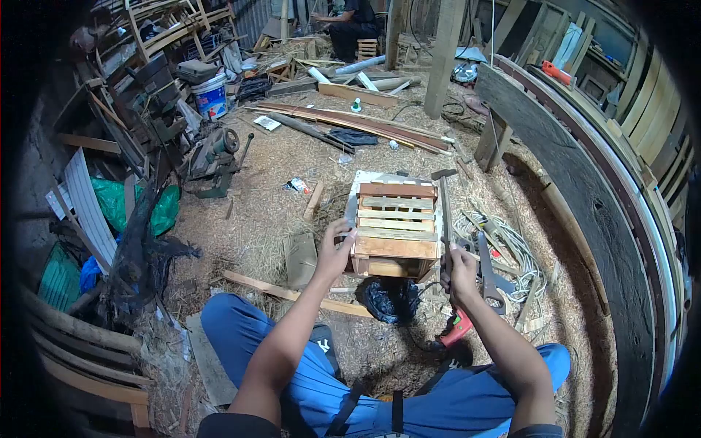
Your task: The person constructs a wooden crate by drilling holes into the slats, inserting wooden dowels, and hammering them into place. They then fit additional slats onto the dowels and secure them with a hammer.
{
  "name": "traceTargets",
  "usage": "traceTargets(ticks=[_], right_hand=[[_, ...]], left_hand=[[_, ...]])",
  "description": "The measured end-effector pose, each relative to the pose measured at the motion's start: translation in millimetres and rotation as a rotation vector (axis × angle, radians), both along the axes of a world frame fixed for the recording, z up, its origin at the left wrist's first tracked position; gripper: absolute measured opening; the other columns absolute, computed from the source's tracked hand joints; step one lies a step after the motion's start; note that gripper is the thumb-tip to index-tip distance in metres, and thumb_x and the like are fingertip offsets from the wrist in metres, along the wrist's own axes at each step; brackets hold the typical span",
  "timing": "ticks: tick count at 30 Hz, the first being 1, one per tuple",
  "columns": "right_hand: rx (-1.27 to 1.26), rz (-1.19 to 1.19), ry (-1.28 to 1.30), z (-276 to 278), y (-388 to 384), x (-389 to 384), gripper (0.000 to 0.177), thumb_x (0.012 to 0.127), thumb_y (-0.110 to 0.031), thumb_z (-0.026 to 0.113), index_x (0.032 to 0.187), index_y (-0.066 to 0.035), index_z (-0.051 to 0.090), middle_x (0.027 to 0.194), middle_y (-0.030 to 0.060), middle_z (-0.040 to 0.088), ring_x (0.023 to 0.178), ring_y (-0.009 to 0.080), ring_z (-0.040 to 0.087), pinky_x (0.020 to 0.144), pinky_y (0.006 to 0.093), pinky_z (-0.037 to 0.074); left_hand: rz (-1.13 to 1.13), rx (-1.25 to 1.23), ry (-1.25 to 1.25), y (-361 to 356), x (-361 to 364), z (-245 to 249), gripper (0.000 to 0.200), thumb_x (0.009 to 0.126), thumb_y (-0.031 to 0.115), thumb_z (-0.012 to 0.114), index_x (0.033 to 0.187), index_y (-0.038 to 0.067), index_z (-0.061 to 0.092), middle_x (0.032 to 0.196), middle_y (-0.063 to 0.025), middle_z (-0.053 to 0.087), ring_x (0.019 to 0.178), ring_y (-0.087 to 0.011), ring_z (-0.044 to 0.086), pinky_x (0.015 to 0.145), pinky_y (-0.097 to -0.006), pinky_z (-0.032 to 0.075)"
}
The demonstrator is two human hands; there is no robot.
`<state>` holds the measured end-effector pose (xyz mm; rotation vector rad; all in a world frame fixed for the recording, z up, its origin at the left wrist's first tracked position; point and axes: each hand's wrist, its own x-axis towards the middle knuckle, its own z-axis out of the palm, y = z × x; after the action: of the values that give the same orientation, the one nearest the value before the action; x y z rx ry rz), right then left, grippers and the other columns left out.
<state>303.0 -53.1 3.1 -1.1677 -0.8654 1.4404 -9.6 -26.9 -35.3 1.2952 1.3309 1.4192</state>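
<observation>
Nearest, between the person's blue-trousered knees, a black bag (pixel 391 301) and a red tool (pixel 456 328) lie on the sawdust floor (pixel 277 175). Just beyond, the right hand (pixel 460 271) is closed round the lower end of a hammer (pixel 445 212). Its handle runs straight away from the grip along the right edge of the crate (pixel 394 228), and its head is at the crate's far right corner. The left hand (pixel 334 252) clasps the crate's near left corner, fingers curled over the top edge. A saw (pixel 488 274) and coiled rope (pixel 511 252) crowd the right side, while the floor left of the crate is more open apart from a loose plank (pixel 292 293). Farther off lie long boards (pixel 350 120), and another person (pixel 350 25) sits beyond them.
</observation>
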Motion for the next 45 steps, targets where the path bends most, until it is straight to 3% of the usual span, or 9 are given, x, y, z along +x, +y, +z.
traceTargets(ticks=[5,11,13,15,23,25,29,38,45], right_hand=[[0.044,-0.149,-0.211,-43.9,33.2,6.0,0.042,0.110,-0.031,0.049,0.078,-0.006,0.058,0.058,-0.0004,0.048,0.043,0.0100,0.043,0.041,0.0298,0.034],[0.150,-0.257,-0.739,-104.7,69.9,18.0,0.034,0.101,-0.016,0.062,0.128,0.004,0.068,0.102,0.0252,0.076,0.097,0.0323,0.073,0.090,0.0403,0.053],[0.144,-0.212,-0.741,-113.5,76.6,20.1,0.043,0.100,-0.010,0.064,0.142,0.001,0.060,0.106,0.0189,0.076,0.090,0.0208,0.071,0.084,0.0332,0.055],[0.147,-0.208,-0.867,-119.4,79.4,16.9,0.040,0.096,-0.012,0.067,0.135,-0.002,0.066,0.117,0.0262,0.073,0.105,0.0362,0.073,0.096,0.0417,0.053],[0.254,0.040,-1.160,-93.9,99.8,25.1,0.047,0.091,-0.025,0.071,0.129,0.001,0.069,0.106,0.0282,0.073,0.100,0.0394,0.072,0.092,0.0455,0.054],[0.188,0.053,-1.105,-51.4,96.1,11.4,0.055,0.099,-0.042,0.061,0.128,0.004,0.069,0.104,0.0259,0.074,0.098,0.0368,0.072,0.094,0.0449,0.053],[-0.049,0.323,-0.166,-12.7,91.3,-11.0,0.078,0.107,-0.061,0.041,0.146,0.005,0.053,0.137,0.0189,0.063,0.120,0.0234,0.061,0.106,0.0364,0.046],[0.220,0.201,-0.091,92.6,93.6,-3.5,0.054,0.109,-0.047,0.049,0.142,-0.005,0.057,0.131,0.0121,0.066,0.117,0.0188,0.062,0.101,0.0351,0.049],[0.326,-0.138,-0.056,90.4,86.1,-12.1,0.046,0.111,-0.041,0.050,0.144,-0.008,0.051,0.121,0.0092,0.067,0.105,0.0155,0.064,0.092,0.0347,0.054]], left_hand=[[-0.056,-0.180,-0.139,5.7,2.2,13.2,0.052,0.109,0.032,0.054,0.153,0.007,0.047,0.148,-0.0103,0.055,0.136,-0.0212,0.051,0.115,-0.0350,0.039],[-0.079,-0.251,-0.232,31.8,3.3,-13.0,0.066,0.108,0.048,0.052,0.158,0.007,0.042,0.159,-0.0139,0.046,0.147,-0.0242,0.042,0.121,-0.0363,0.030],[-0.105,-0.285,-0.318,32.4,8.6,-3.7,0.069,0.107,0.053,0.049,0.158,0.006,0.042,0.161,-0.0138,0.043,0.148,-0.0245,0.039,0.122,-0.0368,0.028],[-0.106,-0.318,-0.278,29.7,13.1,4.5,0.076,0.107,0.060,0.045,0.159,0.005,0.040,0.162,-0.0139,0.042,0.150,-0.0249,0.037,0.123,-0.0377,0.026],[-0.169,-0.455,-0.377,48.2,3.3,-7.2,0.086,0.105,0.069,0.037,0.161,0.004,0.035,0.163,-0.0148,0.040,0.150,-0.0268,0.037,0.123,-0.0414,0.027],[-0.188,-0.502,-0.317,44.7,7.4,17.2,0.088,0.104,0.072,0.032,0.161,0.005,0.035,0.163,-0.0149,0.040,0.149,-0.0275,0.039,0.121,-0.0430,0.032],[-0.230,-0.632,-0.280,44.4,19.9,61.2,0.096,0.100,0.081,0.020,0.164,0.011,0.030,0.163,-0.0147,0.040,0.150,-0.0287,0.037,0.119,-0.0446,0.037],[-0.192,-0.335,-0.434,31.3,27.1,136.7,0.091,0.102,0.077,0.028,0.159,0.007,0.037,0.155,-0.0174,0.049,0.141,-0.0287,0.049,0.116,-0.0458,0.040],[-0.073,-0.175,-0.609,74.1,14.7,83.2,0.085,0.101,0.073,0.043,0.150,0.002,0.046,0.143,-0.0153,0.056,0.128,-0.0248,0.055,0.110,-0.0443,0.044]])
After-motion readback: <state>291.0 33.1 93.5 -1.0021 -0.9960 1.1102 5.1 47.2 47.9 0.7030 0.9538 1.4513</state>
